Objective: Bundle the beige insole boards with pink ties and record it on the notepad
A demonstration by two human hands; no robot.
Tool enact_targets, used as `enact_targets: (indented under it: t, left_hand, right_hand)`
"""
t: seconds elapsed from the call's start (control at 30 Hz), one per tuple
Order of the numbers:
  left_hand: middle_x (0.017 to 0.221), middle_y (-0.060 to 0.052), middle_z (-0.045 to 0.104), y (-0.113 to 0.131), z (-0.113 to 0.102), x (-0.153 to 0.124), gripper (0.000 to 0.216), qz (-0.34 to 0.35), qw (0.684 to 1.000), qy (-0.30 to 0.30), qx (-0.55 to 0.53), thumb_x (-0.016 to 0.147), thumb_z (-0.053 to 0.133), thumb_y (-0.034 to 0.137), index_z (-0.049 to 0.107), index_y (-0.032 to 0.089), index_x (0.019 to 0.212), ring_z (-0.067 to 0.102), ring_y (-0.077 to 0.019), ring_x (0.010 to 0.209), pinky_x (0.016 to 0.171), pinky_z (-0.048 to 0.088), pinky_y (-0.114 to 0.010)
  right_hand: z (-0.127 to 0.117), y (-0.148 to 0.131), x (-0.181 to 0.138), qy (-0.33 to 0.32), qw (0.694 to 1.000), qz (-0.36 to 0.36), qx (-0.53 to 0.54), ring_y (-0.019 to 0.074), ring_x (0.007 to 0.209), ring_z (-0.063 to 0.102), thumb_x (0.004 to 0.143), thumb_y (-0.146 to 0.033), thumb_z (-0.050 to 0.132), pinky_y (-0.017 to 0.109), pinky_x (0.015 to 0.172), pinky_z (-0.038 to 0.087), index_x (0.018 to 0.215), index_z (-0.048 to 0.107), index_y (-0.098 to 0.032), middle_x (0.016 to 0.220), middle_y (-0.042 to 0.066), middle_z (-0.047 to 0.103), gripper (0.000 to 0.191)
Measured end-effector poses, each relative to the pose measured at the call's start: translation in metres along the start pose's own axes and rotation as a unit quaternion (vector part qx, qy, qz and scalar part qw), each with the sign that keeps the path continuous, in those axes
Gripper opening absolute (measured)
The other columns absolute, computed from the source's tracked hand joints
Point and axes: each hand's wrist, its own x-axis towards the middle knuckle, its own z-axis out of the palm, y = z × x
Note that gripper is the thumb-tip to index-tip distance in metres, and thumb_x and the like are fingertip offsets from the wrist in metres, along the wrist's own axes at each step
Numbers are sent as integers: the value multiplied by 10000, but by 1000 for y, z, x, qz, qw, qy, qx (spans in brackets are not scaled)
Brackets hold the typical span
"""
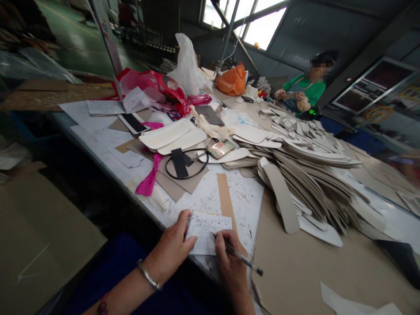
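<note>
A small white notepad with handwriting lies at the near edge of the table. My left hand grips its left side, with the thumb on top of the page and the other fingers partly hidden. A dark pen is pinched in my right hand; its tip touches or hovers just over the page, I cannot tell which. Just beyond the notepad lies a brown paper strip.
Stacks of curved grey boards spread over the right side. A phone, a black cable loop, a pink ribbon and an orange bag lie farther back. A person in green is at the far side.
</note>
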Motion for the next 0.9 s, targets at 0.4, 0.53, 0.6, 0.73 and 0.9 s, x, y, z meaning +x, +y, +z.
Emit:
enact_targets:
  t: [0.4, 0.53, 0.6, 0.73, 0.9]
  left_hand:
    - [738, -12, 493, -4, 2, 0, 447, 9, 1000, 7, -10, 749, 447, 168, 333, 115, 1177, 545, -205, 732, 686, 397, -306]
    - [744, -20, 512, -9, 4, 1, 446, 26, 999, 15, -15, 745, 436, 209, 337, 130, 1172, 553, -208, 724, 675, 409, -311]
    - [749, -25, 527, -11, 5, 2, 446, 29, 999, 19, -16, 738, 440, 218, 342, 136, 1165, 562, -209, 724, 668, 415, -309]
    - [754, -31, 548, -9, 5, 1, 443, 26, 999, 26, -13, 727, 451, 214, 353, 139, 1152, 577, -210, 726, 657, 423, -305]
    - [735, -21, 535, -6, 4, 0, 433, 16, 1000, 16, -3, 728, 445, 206, 348, 143, 1145, 572, -207, 727, 645, 417, -296]
  right_hand:
    - [3, 2, -2, -4, 1000, 0, -6, 117, 578, 561, 880, -282, 431, 199, 553, 435, 726, 521, -202, 624, -20, 570, 196]
    - [3, 2, -2, -4, 1000, 5, -6, 123, 576, 567, 877, -285, 430, 205, 549, 437, 727, 527, -203, 620, -17, 578, 197]
    - [3, 3, -3, -9, 1000, 11, -8, 128, 584, 570, 876, -288, 431, 210, 553, 440, 734, 532, -204, 625, -12, 583, 193]
    - [4, 6, -3, -21, 1000, 16, -6, 124, 592, 569, 883, -296, 429, 209, 572, 448, 735, 535, -206, 637, -14, 579, 203]
    - [5, 5, -2, -20, 999, 4, -25, 119, 537, 550, 878, -298, 433, 209, 526, 429, 731, 540, -206, 607, -19, 569, 203]
